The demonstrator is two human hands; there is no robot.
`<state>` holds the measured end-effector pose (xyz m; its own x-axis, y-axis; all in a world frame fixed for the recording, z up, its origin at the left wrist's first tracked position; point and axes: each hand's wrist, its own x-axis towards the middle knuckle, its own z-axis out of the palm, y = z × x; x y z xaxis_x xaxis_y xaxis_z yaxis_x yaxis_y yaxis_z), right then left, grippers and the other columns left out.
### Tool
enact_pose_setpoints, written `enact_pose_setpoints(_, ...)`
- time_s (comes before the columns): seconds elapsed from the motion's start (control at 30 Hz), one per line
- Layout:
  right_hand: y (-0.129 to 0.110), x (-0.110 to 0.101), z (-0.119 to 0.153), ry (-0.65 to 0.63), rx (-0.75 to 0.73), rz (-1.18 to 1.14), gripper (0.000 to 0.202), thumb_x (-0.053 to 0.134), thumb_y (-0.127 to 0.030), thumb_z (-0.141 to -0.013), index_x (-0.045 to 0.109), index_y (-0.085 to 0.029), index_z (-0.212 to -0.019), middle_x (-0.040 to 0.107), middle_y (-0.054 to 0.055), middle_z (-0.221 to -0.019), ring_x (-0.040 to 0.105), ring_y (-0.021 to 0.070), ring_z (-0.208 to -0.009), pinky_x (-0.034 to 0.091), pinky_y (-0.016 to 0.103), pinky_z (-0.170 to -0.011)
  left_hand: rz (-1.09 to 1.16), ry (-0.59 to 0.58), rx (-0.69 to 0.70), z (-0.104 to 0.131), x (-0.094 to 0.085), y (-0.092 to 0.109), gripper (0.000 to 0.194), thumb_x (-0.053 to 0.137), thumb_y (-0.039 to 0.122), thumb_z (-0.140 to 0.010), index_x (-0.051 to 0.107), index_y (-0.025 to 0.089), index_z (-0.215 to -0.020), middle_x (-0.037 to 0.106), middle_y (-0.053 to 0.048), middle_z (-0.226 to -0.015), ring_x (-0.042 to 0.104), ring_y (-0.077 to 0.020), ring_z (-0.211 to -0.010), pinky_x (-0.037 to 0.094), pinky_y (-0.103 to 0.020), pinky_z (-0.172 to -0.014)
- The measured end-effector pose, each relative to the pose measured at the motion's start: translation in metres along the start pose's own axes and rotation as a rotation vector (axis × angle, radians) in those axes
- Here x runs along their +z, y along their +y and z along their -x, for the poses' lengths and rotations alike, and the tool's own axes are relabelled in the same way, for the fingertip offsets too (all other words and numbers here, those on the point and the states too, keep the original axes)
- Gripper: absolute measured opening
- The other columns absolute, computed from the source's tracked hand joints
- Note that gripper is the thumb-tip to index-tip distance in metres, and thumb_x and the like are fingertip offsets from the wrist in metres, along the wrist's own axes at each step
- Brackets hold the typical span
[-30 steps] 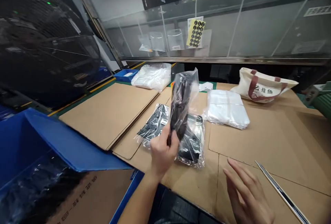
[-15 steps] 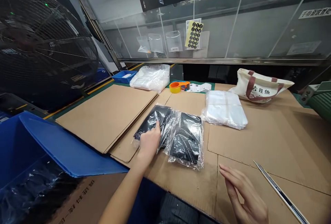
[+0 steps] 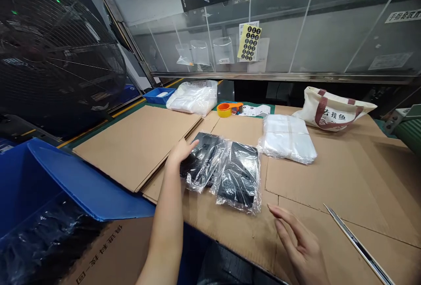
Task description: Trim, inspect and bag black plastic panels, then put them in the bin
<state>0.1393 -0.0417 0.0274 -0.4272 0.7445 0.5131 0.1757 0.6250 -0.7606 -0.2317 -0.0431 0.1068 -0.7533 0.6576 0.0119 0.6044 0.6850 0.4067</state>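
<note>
Two flat black items in clear plastic bags lie side by side on the cardboard-covered table, the left bagged item [image 3: 204,158] touching the right bagged item [image 3: 239,175]. My left hand [image 3: 180,151] rests against the left edge of the left bag. One digit stretches out over that bag; the other fingers are mostly hidden. Just above the table's near side, my right hand [image 3: 301,245] is open and holds nothing, its fingers extended toward the right bag. A long metal tool [image 3: 357,243], perhaps tweezers, lies to its right.
Cardboard sheets [image 3: 138,144] are stacked on the left, beside a blue bin [image 3: 88,184] holding bagged black items. Farther back are a white plastic bundle [image 3: 194,97], a tape dispenser [image 3: 226,109], a stack of clear bags [image 3: 289,138] and a cloth bag [image 3: 335,112].
My left hand has moved left and up, off the top of the left bag to its edge. That bag has shifted slightly right. My right hand has come slightly left.
</note>
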Motion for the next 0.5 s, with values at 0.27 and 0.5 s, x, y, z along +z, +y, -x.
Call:
enact_pose_setpoints(0.27, -0.034, 0.065, -0.065, -0.465, 0.411, -0.733, 0.065, 0.061, -0.051, -0.086, 0.042, -0.028, -0.144, 0.039, 0.009, -0.152, 0.043, 0.0246, -0.136, 0.040, 0.044, -0.110, 0.415, -0.423, 0.036, -0.038, 0.025, -0.014, 0.048, 0.061, 0.055, -0.080, 0.069, 0.011, -0.098, 0.075, -0.013, -0.098, 0.069, -0.0255, -0.088, 0.053, -0.033, -0.080)
enact_pose_setpoints(0.5, -0.035, 0.164, -0.126, -0.363, 0.778, -0.679, 0.080, 0.072, -0.050, -0.070, 0.046, -0.021, -0.140, 0.043, 0.013, -0.149, 0.036, 0.0288, -0.141, 0.036, 0.046, -0.111, 0.601, -0.446, -0.018, -0.041, 0.026, -0.016, 0.036, 0.073, 0.041, -0.075, 0.071, 0.013, -0.096, 0.074, -0.010, -0.101, 0.067, -0.0251, -0.097, 0.051, -0.033, -0.090)
